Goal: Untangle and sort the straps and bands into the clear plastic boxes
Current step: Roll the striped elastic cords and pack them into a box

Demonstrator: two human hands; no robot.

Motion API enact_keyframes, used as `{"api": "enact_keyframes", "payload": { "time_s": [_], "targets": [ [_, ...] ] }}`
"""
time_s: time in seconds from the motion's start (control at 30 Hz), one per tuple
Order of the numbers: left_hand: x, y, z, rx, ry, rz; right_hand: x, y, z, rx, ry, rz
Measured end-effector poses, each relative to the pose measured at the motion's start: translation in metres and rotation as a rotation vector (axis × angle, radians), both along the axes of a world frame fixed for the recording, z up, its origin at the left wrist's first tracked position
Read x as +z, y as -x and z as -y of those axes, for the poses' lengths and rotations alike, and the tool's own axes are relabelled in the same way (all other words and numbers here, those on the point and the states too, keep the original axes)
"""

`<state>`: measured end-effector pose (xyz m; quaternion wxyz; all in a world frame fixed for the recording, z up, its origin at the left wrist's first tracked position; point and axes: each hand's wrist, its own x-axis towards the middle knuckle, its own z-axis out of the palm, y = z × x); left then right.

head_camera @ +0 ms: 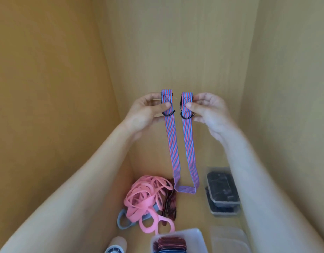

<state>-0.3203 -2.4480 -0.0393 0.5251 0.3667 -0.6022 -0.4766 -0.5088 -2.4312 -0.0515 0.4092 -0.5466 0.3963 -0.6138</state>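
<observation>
**Strap held at both ends, free of the pile.** The left grip and the right grip each pinch one end of the striped strap, thumb on the front face and fingers behind. Each thumb sits just above a black hook. The two ends stand side by side at the same height, near each other but apart.

From both grips the strap hangs straight down, so its long axis is vertical. The two legs meet in a flat bend well below the grips. We cannot tell whether this bend touches the worktop.

The bend lies just beside the pink bands, on the right grip's side of them, and appears clear of that tangle.

The box of folded straps sits below the grips and towards us, roughly between the two arms. A second box, holding dark items, lies below the right grip.

We judge the untangling of this strap done. The coming move seems to turn on closing the gap between the ends and then lowering the doubled strap down and back into the near box. Neither grip is clearly nearer to that box.
</observation>
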Motion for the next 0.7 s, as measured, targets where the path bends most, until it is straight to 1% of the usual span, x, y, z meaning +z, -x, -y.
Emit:
{"api": "enact_keyframes", "payload": {
  "time_s": [0.17, 0.33, 0.7],
  "targets": [
    [0.01, 0.0, -0.006, -0.016, 0.027, 0.031, 0.008, 0.0, 0.002, -0.028, -0.004, -0.025],
    [0.016, -0.001, -0.007, 0.056, 0.067, 0.097, 0.011, -0.001, -0.001, -0.022, -0.004, -0.013],
    [0.021, -0.003, -0.001, 0.175, 0.116, 0.187, 0.024, -0.022, 0.002, 0.091, 0.041, 0.004]
  ]
}}
